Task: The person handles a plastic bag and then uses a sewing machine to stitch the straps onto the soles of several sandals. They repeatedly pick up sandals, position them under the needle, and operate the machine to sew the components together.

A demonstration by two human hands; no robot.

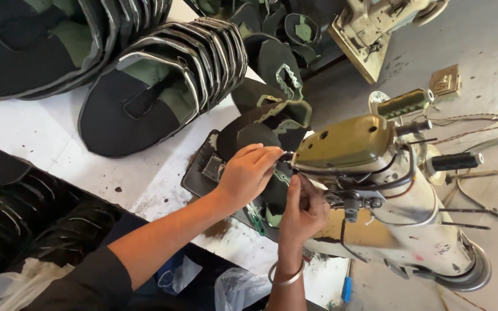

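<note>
Left hand (249, 173) pinched at the needle area of the sewing machine (376, 190). Right hand (302, 210) pinched there too; what either gripped, I couldn't tell.

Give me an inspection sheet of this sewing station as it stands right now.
Surface: white worktable, stained and speckled with dark flecks.
Job's things: black-and-green shoe upper piece lying at the head of the olive-and-cream post sewing machine.
Clutter: stacked black shoe uppers with pale edging on the table; clear plastic bag below its edge.
Fingers: left hand pinching at the needle area; right hand raised beside it, silver bangle on the wrist. What the fingers grip is too small to tell.
Cables: thin wires trailing over the floor.
Surroundings: grey concrete floor; second cream machine at the top.
</note>
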